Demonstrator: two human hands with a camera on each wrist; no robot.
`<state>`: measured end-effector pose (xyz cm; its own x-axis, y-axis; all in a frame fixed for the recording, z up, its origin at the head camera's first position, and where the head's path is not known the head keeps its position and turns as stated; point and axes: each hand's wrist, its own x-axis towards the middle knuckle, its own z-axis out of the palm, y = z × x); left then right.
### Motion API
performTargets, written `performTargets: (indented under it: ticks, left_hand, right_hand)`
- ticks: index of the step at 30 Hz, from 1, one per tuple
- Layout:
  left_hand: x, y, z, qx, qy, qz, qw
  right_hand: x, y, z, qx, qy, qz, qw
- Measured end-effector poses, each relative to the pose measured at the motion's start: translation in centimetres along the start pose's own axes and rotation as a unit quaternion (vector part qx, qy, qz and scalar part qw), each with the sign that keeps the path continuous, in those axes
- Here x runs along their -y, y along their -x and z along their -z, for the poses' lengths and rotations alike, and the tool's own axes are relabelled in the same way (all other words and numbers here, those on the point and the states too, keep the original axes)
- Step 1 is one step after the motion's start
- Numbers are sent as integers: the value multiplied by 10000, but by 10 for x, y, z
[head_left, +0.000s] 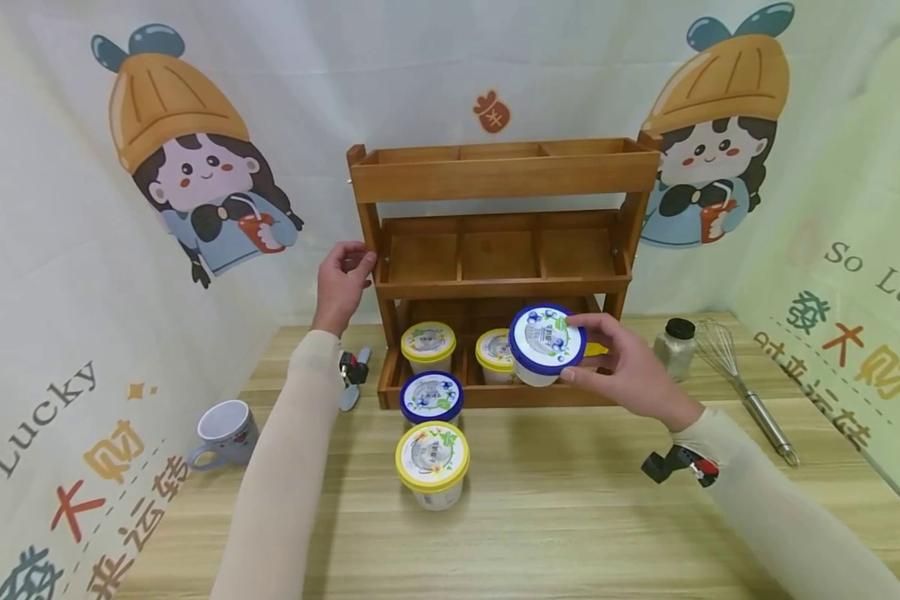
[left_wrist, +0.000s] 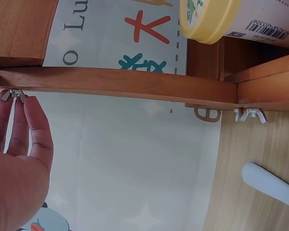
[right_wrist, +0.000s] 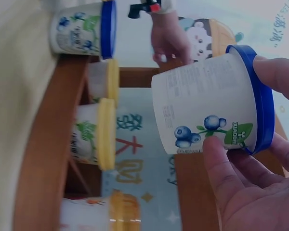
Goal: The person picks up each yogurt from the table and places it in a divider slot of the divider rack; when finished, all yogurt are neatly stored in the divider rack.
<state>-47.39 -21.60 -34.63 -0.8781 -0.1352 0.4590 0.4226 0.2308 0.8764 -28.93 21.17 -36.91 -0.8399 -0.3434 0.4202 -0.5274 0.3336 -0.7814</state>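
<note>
My right hand pinches a blue-lidded tub between thumb and fingers, held in front of the bottom tier of a wooden rack. Blueberries are printed on the tub's side in the right wrist view. At the rack's left upright, my left hand touches the wood with its fingertips, beside a wing nut. Yellow-lidded tubs stand in the bottom tier: one left, one middle, and one right, mostly hidden behind my right hand. Before the rack are another blue-lidded tub and a yellow-lidded tub.
A mug stands at the left, with a pale-bladed spatula near the rack's left foot. A black-capped jar and a whisk are to the right. Printed cloth hangs behind and at both sides.
</note>
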Motion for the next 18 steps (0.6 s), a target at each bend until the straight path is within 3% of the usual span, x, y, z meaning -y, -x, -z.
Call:
performTargets:
  ticks: [12,18]
  left_hand:
    - [-2,1,-1,-15,95,131,9999]
    - [-1,3,-1,15,160,35,9999]
  right_hand:
    - [19,-25,20,-679,281,135,9972]
    - [20,-39,33,-993,419,138,9941]
